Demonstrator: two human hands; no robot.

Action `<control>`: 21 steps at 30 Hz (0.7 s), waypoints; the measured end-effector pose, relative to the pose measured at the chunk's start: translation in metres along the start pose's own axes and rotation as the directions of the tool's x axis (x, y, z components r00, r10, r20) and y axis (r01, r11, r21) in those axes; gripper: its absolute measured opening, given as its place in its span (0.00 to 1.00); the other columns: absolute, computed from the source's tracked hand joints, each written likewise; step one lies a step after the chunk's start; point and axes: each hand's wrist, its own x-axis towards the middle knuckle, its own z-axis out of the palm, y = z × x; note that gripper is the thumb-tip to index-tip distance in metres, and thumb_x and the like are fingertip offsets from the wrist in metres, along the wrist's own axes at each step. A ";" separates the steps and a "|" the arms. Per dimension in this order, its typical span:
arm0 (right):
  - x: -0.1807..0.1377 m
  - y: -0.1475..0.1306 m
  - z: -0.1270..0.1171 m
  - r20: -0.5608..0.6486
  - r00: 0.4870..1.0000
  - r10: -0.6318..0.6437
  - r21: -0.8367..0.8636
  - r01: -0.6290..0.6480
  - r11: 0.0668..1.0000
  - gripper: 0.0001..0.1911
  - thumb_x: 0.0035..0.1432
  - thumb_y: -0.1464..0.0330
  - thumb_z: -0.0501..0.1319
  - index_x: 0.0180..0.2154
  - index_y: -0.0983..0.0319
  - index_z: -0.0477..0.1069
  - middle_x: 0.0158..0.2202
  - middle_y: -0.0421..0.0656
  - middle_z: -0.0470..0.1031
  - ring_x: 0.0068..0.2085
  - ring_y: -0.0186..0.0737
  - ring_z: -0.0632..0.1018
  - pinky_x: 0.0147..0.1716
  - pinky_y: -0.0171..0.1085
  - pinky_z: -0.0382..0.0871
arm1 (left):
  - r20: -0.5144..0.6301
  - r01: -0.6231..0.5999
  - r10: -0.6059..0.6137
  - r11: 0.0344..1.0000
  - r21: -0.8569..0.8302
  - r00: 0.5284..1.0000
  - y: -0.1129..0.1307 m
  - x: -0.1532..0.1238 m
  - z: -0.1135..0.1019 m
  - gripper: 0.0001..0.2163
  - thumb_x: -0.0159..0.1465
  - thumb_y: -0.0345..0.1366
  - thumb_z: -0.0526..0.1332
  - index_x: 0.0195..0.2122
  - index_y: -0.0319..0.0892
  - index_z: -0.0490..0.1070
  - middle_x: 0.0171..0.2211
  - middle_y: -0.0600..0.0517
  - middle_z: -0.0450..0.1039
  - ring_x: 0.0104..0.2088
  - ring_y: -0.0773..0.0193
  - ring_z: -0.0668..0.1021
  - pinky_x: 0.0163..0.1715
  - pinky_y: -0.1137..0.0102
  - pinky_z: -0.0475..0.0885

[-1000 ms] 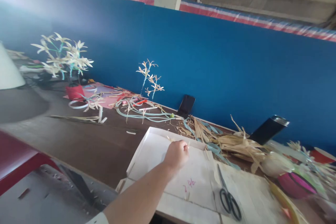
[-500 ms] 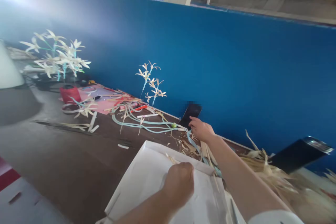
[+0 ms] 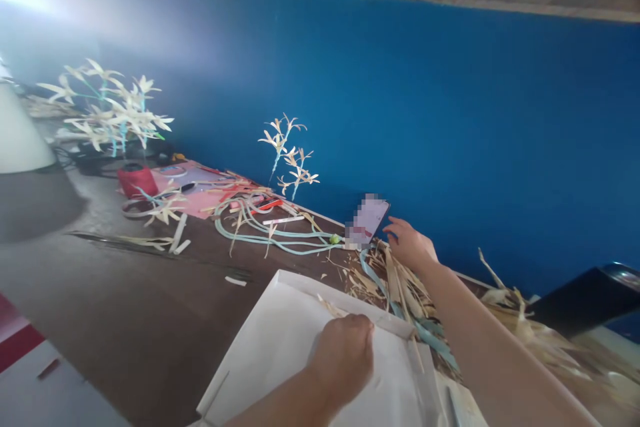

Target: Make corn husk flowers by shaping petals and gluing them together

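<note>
A phone (image 3: 369, 223) leans against the blue wall at the back of the table, its screen lit and partly blurred by pixels. Just right of it is my right hand (image 3: 411, 245), fingers apart and holding nothing, with a small gap to the phone. My left hand (image 3: 345, 350) is closed in a fist over a shallow white box (image 3: 280, 327). Pale dry strips (image 3: 330, 307) show just beyond the fist; whether its fingers grip them is hidden. Dry husk pieces (image 3: 400, 280) and a blue-green ribbon (image 3: 373, 273) lie below my right hand.
Pale green cord loops (image 3: 280, 243) lie behind the box. Handmade white flowers (image 3: 120, 110) stand at left near a red spool (image 3: 137, 181); smaller flower stems (image 3: 295, 167) rise near the wall. A dark cylinder (image 3: 585, 300) lies over husks at right.
My right hand has drawn back from the phone, to the right. The phone's screen has gone from dark to lit. My left fist stays over the box.
</note>
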 end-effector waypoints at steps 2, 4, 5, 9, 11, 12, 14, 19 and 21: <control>-0.010 -0.004 -0.008 -0.003 0.999 0.050 0.019 -0.050 0.999 0.16 0.58 0.65 0.49 0.42 0.54 0.73 0.54 0.40 0.67 0.43 0.42 0.74 0.30 0.36 0.64 | 0.001 -0.011 0.011 1.000 0.002 1.000 -0.001 0.000 0.000 0.13 0.63 0.34 0.46 0.31 0.42 0.69 0.31 0.47 0.73 0.32 0.60 0.74 0.33 0.68 0.64; -0.022 -0.008 -0.019 0.001 0.994 0.107 0.038 -0.107 0.994 0.15 0.57 0.64 0.50 0.41 0.54 0.73 0.49 0.41 0.72 0.40 0.42 0.75 0.28 0.35 0.63 | -0.006 -0.032 0.032 0.999 0.013 0.999 -0.001 0.001 0.001 0.12 0.63 0.33 0.46 0.32 0.41 0.69 0.31 0.47 0.73 0.32 0.60 0.74 0.33 0.69 0.63; -0.029 -0.010 -0.026 -0.001 0.990 0.141 0.055 -0.140 0.989 0.15 0.56 0.63 0.51 0.40 0.53 0.74 0.47 0.41 0.73 0.38 0.43 0.75 0.27 0.36 0.62 | -0.010 -0.041 0.041 0.999 0.020 0.999 -0.002 0.001 0.002 0.12 0.63 0.33 0.46 0.32 0.41 0.69 0.31 0.47 0.73 0.32 0.61 0.74 0.33 0.69 0.63; -0.057 -0.020 -0.052 0.002 0.955 0.297 0.281 -0.286 0.916 0.13 0.53 0.61 0.55 0.37 0.55 0.75 0.33 0.42 0.77 0.30 0.41 0.75 0.23 0.35 0.60 | -0.052 -0.032 0.032 0.999 0.014 0.998 -0.001 0.002 0.002 0.13 0.64 0.35 0.46 0.30 0.41 0.69 0.28 0.48 0.73 0.30 0.62 0.73 0.31 0.70 0.62; -0.075 -0.028 -0.060 0.014 0.925 0.380 0.485 -0.339 0.806 0.16 0.51 0.59 0.56 0.38 0.58 0.75 0.27 0.42 0.77 0.25 0.39 0.74 0.20 0.34 0.59 | -0.083 -0.014 0.012 0.999 -0.032 0.996 -0.001 0.002 -0.001 0.12 0.63 0.34 0.48 0.29 0.42 0.70 0.28 0.49 0.73 0.29 0.64 0.73 0.29 0.72 0.61; -0.084 -0.033 -0.061 0.019 0.907 0.421 0.588 -0.351 0.729 0.18 0.51 0.58 0.56 0.39 0.59 0.75 0.27 0.43 0.76 0.23 0.38 0.73 0.19 0.33 0.59 | -0.092 -0.012 0.007 0.998 -0.056 0.996 0.000 0.002 -0.004 0.12 0.62 0.34 0.49 0.28 0.42 0.70 0.27 0.50 0.73 0.29 0.64 0.73 0.29 0.72 0.61; -0.106 -0.047 -0.060 0.023 0.869 0.494 0.758 -0.338 0.559 0.20 0.49 0.58 0.58 0.41 0.61 0.74 0.30 0.44 0.77 0.23 0.37 0.74 0.17 0.32 0.58 | -0.112 0.005 -0.019 0.992 -0.123 0.994 -0.001 0.002 -0.009 0.10 0.61 0.33 0.50 0.28 0.41 0.70 0.27 0.50 0.73 0.29 0.66 0.73 0.28 0.74 0.61; -0.153 -0.085 -0.037 0.094 0.772 0.629 0.912 -0.320 0.256 0.21 0.44 0.58 0.62 0.39 0.64 0.74 0.33 0.46 0.76 0.22 0.34 0.72 0.16 0.30 0.57 | -0.038 0.097 -0.118 0.933 -0.346 0.992 -0.003 -0.002 -0.019 0.13 0.62 0.34 0.49 0.28 0.41 0.71 0.25 0.52 0.74 0.22 0.70 0.72 0.22 0.76 0.63; -0.162 -0.095 -0.023 0.134 0.732 0.668 0.940 -0.307 0.149 0.22 0.42 0.58 0.63 0.38 0.64 0.74 0.32 0.45 0.76 0.21 0.32 0.70 0.14 0.29 0.55 | 0.004 0.127 -0.140 0.886 -0.445 0.990 -0.003 -0.005 -0.021 0.12 0.62 0.36 0.49 0.31 0.40 0.71 0.24 0.53 0.74 0.19 0.71 0.71 0.18 0.77 0.63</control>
